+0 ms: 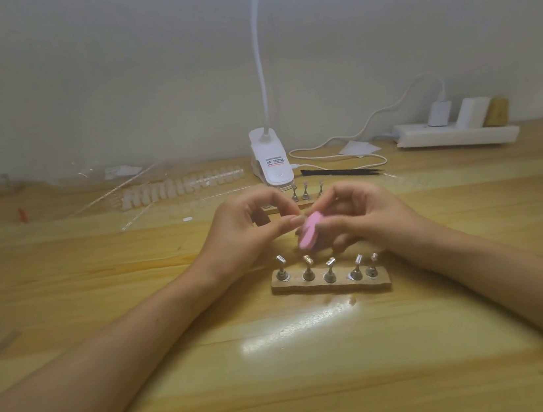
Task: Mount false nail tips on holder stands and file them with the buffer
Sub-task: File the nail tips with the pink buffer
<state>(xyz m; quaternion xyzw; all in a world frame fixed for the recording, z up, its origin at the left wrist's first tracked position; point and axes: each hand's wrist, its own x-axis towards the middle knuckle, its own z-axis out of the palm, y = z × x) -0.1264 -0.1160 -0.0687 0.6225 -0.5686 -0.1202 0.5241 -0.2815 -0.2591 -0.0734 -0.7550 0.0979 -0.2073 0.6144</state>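
Right hand (361, 218) grips a small pink buffer block (308, 233), left hand (246, 233) pinches seemingly a pale false nail tip (296, 219); the five near metal holder stands (329, 269) look bare

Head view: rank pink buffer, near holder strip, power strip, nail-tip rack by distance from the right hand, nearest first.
1. pink buffer, held in the right hand.
2. near holder strip, close, camera side.
3. power strip, back right.
4. nail-tip rack, back left.
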